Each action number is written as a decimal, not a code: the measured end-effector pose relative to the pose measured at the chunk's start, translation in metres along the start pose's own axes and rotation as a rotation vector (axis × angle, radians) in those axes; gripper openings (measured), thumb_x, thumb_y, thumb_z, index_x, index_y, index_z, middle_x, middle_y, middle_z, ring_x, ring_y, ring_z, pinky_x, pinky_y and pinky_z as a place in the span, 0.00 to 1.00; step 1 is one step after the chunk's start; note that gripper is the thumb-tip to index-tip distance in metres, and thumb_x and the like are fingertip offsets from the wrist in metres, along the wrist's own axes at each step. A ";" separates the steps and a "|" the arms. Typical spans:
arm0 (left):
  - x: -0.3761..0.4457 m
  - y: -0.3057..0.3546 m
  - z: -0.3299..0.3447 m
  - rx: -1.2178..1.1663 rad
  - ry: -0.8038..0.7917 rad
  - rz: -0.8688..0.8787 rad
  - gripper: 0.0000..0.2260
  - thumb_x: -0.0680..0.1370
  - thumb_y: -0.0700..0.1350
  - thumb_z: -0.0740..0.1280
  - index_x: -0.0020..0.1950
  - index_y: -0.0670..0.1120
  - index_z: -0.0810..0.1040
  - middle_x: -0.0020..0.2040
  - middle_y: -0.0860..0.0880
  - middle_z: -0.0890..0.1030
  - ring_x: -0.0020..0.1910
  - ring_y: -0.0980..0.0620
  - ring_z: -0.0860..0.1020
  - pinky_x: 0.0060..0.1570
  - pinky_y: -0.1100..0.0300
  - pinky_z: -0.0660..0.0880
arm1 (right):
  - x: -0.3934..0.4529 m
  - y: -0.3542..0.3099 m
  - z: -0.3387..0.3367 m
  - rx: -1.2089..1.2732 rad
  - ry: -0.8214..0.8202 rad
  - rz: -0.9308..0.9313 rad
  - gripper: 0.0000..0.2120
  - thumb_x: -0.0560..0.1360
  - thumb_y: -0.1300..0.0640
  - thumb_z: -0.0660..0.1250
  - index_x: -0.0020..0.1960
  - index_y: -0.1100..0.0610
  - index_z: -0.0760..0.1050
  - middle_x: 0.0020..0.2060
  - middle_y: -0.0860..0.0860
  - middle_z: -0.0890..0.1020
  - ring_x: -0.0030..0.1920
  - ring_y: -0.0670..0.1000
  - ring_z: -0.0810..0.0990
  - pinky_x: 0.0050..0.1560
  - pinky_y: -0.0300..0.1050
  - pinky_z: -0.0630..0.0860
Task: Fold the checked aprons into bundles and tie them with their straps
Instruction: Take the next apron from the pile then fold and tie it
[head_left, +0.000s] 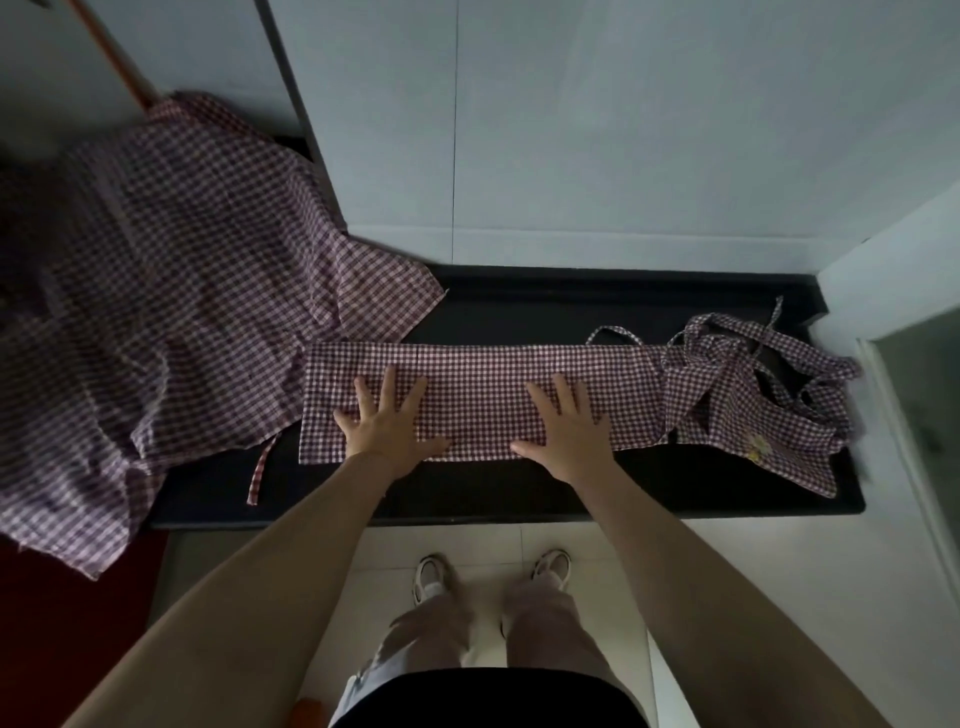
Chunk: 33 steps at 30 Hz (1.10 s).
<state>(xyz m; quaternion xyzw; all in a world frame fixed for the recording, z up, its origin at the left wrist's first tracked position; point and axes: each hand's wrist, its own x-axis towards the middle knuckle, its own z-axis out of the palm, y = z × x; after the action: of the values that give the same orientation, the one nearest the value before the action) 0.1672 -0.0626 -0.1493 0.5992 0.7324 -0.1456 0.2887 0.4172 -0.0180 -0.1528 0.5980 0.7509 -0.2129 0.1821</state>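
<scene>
- Far left: loose pile of checked aprons, unfolded and rumpled. It covers the left end of the black ledge and spills over its front edge toward the red floor.
- One thin strap trails from under the pile's lower right edge, lying on the ledge and reaching its front edge.
- Centre: folded apron laid as a long flat band, running left to right along the ledge. Its left end sits just beside the pile, touching or slightly under it; cannot tell which.
- Left hand: flat, palm down, fingers spread and straight, pressing the left half of the band. Grasping nothing.
- Right hand: same posture, flat and spread, pressing the right half of the band. Grasping nothing. Thumbs of both hands point inward toward each other, apart.
- Right end of the band: bib and straps bunched in a loose tangle on the ledge; a small pale yellow motif shows on the bib. Nothing tied.
- Below the ledge: pale tiled floor, with the person's two shoes between the forearms.
- Behind the ledge: a light wall.
</scene>
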 end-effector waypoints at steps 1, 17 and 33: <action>0.003 -0.003 -0.003 0.003 0.003 0.017 0.45 0.73 0.73 0.60 0.78 0.61 0.35 0.79 0.50 0.31 0.77 0.35 0.35 0.70 0.28 0.47 | 0.001 0.003 0.001 -0.002 0.015 0.011 0.45 0.74 0.29 0.61 0.79 0.42 0.39 0.80 0.52 0.39 0.79 0.62 0.40 0.73 0.71 0.51; -0.043 0.051 0.028 -1.733 -0.208 -0.681 0.12 0.81 0.46 0.64 0.54 0.37 0.78 0.38 0.45 0.82 0.34 0.49 0.80 0.31 0.60 0.74 | -0.053 -0.036 0.002 1.676 -0.047 0.964 0.10 0.79 0.59 0.66 0.57 0.64 0.75 0.56 0.57 0.80 0.56 0.58 0.80 0.54 0.49 0.75; -0.036 0.019 0.034 -2.185 0.115 -0.815 0.09 0.79 0.43 0.70 0.55 0.39 0.77 0.46 0.43 0.81 0.43 0.48 0.82 0.35 0.59 0.78 | -0.054 -0.030 -0.013 2.102 0.136 0.937 0.08 0.79 0.58 0.68 0.53 0.62 0.75 0.47 0.56 0.81 0.47 0.52 0.82 0.49 0.46 0.78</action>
<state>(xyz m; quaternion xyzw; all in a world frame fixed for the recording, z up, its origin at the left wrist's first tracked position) 0.1982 -0.1060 -0.1524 -0.2418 0.6184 0.5075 0.5491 0.4000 -0.0615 -0.1101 0.6849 -0.0849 -0.6123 -0.3857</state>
